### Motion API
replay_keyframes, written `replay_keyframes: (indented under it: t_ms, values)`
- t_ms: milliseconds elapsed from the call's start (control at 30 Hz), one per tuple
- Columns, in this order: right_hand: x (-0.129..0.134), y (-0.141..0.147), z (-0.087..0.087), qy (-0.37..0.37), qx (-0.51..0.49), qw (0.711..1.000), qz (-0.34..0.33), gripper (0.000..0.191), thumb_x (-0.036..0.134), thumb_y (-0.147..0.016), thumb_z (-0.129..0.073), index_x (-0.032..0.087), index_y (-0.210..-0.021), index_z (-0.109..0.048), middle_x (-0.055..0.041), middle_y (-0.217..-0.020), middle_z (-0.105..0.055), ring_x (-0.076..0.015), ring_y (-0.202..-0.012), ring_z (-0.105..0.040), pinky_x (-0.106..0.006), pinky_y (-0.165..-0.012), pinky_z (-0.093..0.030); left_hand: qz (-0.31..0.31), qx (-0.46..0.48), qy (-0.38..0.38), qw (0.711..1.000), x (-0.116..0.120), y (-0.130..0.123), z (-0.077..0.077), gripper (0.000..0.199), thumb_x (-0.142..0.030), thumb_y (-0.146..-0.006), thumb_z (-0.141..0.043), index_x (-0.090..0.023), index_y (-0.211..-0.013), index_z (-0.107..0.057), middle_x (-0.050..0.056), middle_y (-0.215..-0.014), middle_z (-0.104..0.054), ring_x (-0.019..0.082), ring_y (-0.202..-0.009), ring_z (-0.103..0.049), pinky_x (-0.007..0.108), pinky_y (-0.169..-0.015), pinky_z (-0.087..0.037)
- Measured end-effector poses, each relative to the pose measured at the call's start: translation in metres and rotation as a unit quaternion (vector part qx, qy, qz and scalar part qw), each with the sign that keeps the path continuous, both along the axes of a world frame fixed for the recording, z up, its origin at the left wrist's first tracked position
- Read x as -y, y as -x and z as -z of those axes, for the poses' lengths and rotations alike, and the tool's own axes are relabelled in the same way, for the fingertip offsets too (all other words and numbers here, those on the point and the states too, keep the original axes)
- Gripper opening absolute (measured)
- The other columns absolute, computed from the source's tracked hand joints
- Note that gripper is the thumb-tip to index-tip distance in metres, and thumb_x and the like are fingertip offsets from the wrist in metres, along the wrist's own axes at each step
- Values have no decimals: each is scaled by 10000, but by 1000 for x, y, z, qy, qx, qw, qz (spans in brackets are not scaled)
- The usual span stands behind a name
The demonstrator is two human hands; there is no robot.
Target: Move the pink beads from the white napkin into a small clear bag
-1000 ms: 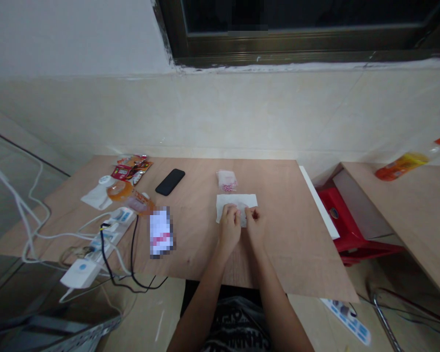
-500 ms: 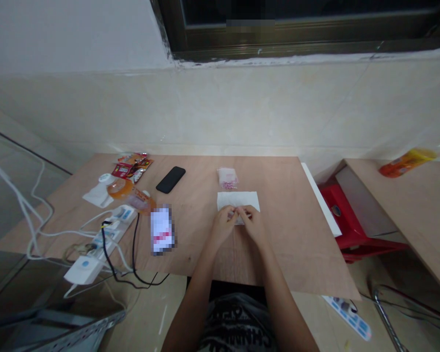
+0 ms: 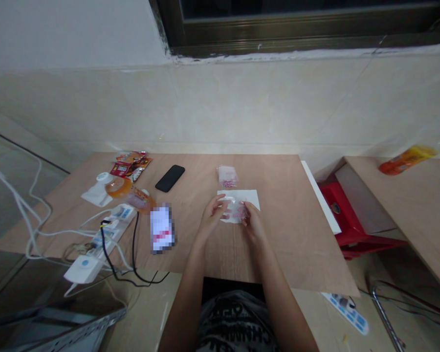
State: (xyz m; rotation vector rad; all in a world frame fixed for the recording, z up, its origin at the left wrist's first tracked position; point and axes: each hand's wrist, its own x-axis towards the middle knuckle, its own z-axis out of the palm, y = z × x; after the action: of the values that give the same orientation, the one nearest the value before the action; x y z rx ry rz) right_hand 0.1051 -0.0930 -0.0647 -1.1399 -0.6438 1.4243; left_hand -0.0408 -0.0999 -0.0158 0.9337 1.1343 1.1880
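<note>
Between my hands a small clear plastic bag (image 3: 235, 207) with pinkish marks or contents is spread out. My left hand (image 3: 213, 211) pinches its left edge, and my right hand (image 3: 252, 217) grips its right side. Under and behind the bag a white sheet of paper (image 3: 252, 196) lies on the wooden table (image 3: 289, 220). Just beyond the paper sits a stack of clear packets (image 3: 227, 176) with pink print or bits along the near edge. What exactly the held bag contains is too small to make out.
Left on the table are a black phone (image 3: 170, 178), a lit phone (image 3: 162, 229), an orange bottle (image 3: 130, 194) lying down, red snack wrappers (image 3: 130, 166) and a power strip (image 3: 99, 244) with cables. A red stool (image 3: 342, 215) stands right, near another table with a drink bottle (image 3: 410, 159).
My hands have moved apart, from fingertips nearly together to each side of the paper. The clear plastic bag now shows stretched between them.
</note>
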Motion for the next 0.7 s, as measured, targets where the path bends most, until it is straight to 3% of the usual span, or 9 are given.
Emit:
replay_keyframes:
  t_ms: [133, 400, 700]
  values:
    - [0, 11, 5, 20, -39, 999, -4, 323, 502, -752, -598, 199, -858, -635, 51, -585, -482, -68, -406, -328, -195, -327, -161, -17, 14, -3, 1000, 2, -1, -6, 530, -448, -745, -732, -222, -1196, -571, 101, -1096, -675, 155, -742, -680, 251, -599, -559]
    - [-2, 16, 5, 53, -111, 992, 25, 318, 491, -679, -664, 201, -804, -623, 56, -568, -488, -52, -380, -296, -190, -313, -152, -36, -68, -15, 997, 5, 2, -9, 462, -408, -668, -779, -190, -1039, -612, -3, -757, -629, 98, -563, -589, 219, -536, -494]
    - [0, 20, 6, 72, -191, 978, 31, 288, 422, -646, -731, 202, -711, -558, 77, -542, -508, -24, -357, -303, -144, -299, -172, -25, -143, -35, 989, 8, -2, -18, 345, -273, -691, -685, -187, -1015, -600, -38, -681, -604, 100, -598, -564, 196, -541, -425]
